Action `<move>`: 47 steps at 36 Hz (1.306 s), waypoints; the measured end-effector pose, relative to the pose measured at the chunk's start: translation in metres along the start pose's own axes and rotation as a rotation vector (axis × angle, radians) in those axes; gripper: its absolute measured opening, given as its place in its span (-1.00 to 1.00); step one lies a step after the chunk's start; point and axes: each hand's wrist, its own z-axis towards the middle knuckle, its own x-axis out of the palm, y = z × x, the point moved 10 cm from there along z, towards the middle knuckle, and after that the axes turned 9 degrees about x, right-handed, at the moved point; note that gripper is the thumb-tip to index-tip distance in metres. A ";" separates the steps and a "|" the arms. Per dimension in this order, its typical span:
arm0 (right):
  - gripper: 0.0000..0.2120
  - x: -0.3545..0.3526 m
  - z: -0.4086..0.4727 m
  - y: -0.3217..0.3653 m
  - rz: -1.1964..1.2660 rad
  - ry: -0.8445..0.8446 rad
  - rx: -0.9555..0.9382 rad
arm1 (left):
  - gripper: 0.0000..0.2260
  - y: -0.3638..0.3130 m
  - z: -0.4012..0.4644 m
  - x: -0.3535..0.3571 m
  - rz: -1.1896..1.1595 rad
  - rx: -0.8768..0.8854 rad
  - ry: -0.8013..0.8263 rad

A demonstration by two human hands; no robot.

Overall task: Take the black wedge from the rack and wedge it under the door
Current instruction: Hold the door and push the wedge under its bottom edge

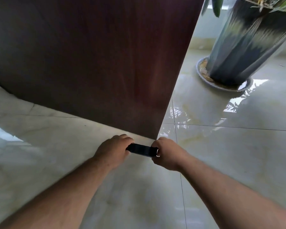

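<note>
The black wedge [141, 149] lies low over the pale tiled floor, just in front of the bottom corner of the dark brown wooden door [96, 63]. My left hand [113, 150] grips its left end and my right hand [168, 152] grips its right end. Only the wedge's middle part shows between the two hands; its ends are hidden in my fingers. I cannot tell whether the wedge touches the door's bottom edge or the floor.
A tall grey plant pot [248, 42] on a saucer [203, 75] stands on the floor to the right of the door's free edge. Glossy tiles [221, 162] stretch to the right and toward me.
</note>
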 end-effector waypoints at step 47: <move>-0.65 -0.119 -0.052 -0.033 0.739 -1.002 -0.121 | -0.73 0.057 -0.016 0.052 -0.541 -0.484 -0.243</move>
